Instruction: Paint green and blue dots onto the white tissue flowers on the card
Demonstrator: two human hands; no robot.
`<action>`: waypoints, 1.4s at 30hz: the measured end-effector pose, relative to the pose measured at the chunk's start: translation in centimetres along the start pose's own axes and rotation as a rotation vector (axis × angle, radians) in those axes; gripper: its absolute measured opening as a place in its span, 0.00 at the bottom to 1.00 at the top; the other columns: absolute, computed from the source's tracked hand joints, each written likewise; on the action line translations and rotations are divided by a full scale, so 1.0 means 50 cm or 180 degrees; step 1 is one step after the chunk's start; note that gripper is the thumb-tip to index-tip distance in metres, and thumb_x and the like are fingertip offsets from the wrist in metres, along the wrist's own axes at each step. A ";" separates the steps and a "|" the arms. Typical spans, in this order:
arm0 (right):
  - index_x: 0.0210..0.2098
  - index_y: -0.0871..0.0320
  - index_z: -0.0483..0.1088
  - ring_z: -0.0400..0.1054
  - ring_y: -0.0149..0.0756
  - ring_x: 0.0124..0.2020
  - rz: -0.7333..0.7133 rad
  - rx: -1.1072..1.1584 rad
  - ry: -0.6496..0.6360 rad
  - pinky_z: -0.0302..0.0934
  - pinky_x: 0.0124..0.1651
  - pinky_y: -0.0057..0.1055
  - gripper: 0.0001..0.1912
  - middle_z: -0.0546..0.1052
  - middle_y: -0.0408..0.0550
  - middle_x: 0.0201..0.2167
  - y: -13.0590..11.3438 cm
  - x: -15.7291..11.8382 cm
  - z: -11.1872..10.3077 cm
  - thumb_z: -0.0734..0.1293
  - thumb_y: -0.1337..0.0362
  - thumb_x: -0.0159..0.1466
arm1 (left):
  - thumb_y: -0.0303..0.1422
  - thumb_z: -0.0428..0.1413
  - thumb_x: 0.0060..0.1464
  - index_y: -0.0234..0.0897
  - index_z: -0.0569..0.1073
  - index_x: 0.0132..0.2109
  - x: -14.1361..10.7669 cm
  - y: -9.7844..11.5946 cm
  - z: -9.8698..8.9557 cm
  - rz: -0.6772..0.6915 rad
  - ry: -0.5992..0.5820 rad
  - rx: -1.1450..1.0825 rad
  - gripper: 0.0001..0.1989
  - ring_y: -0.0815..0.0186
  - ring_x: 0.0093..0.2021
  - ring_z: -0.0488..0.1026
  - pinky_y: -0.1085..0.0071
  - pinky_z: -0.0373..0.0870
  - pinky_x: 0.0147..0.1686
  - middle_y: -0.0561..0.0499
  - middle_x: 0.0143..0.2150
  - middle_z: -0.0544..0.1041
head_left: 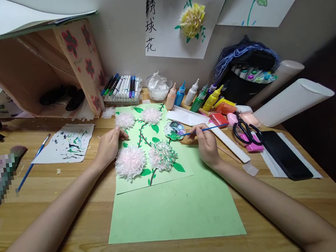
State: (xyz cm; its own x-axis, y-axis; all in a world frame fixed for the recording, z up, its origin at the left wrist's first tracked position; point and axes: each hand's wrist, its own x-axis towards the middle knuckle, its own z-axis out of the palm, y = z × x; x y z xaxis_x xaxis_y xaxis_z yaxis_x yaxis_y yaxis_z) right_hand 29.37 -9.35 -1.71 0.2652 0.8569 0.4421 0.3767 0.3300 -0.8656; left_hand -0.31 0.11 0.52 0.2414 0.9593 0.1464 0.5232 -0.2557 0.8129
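Note:
My right hand (206, 143) is closed around a thin blue paintbrush (218, 126). The brush's tip reaches into a small flower-shaped paint palette (176, 125) with green and purple paint. My left hand (109, 147) lies at the left edge of a light green sheet of paper (173, 212), its fingers loosely bent and partly hidden. Painted stems and leaves (178, 166) run over the sheet's upper part. Fluffy pale pink paper flowers (130, 162) are attached there. One flower (163, 155) at lower right has green paint on its tips.
Paint bottles (199, 101), a bowl of white tissue (159, 86) and markers (122, 86) stand along the wall. At right are black scissors (247, 131), a phone (286, 154) and a paper roll (295, 102). A paint-smeared tissue (68, 143) and another brush (27, 175) lie left.

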 end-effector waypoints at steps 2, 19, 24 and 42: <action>0.36 0.55 0.68 0.71 0.34 0.31 -0.0018 0.0023 0.0077 0.64 0.36 0.31 0.15 0.74 0.43 0.28 0.000 0.000 0.000 0.57 0.53 0.72 | 0.42 0.39 0.64 0.39 0.73 0.28 0.000 0.000 0.000 0.0006 -0.0001 -0.0017 0.24 0.60 0.34 0.74 0.67 0.71 0.39 0.45 0.31 0.79; 0.36 0.55 0.67 0.69 0.33 0.30 0.0024 -0.0226 -0.0105 0.62 0.35 0.32 0.14 0.72 0.42 0.27 0.001 0.001 0.000 0.57 0.54 0.72 | 0.44 0.39 0.65 0.39 0.74 0.29 0.000 0.000 0.000 0.0009 0.0008 0.0068 0.26 0.58 0.34 0.74 0.65 0.70 0.39 0.44 0.31 0.79; 0.35 0.55 0.68 0.69 0.33 0.30 -0.0177 -0.0067 0.0238 0.62 0.36 0.32 0.14 0.71 0.43 0.29 0.001 0.000 0.000 0.57 0.56 0.72 | 0.42 0.39 0.65 0.39 0.74 0.29 0.000 0.001 -0.001 -0.0017 -0.0016 0.0031 0.25 0.59 0.34 0.74 0.65 0.70 0.39 0.44 0.31 0.79; 0.32 0.55 0.67 0.66 0.33 0.28 -0.0201 -0.0162 0.0308 0.62 0.33 0.31 0.18 0.69 0.43 0.28 0.002 0.000 -0.001 0.56 0.52 0.71 | 0.40 0.39 0.66 0.33 0.74 0.32 -0.004 0.008 -0.004 -0.0029 -0.0139 -0.0106 0.25 0.64 0.35 0.71 0.69 0.67 0.41 0.47 0.32 0.77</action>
State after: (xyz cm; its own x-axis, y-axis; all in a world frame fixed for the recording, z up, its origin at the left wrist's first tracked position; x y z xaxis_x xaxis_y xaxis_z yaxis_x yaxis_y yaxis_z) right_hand 29.47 -9.33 -1.77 0.3231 0.7919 0.5182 0.4393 0.3595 -0.8233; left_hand -0.30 -0.16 0.92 0.2726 0.9553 0.1147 0.4981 -0.2421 0.8326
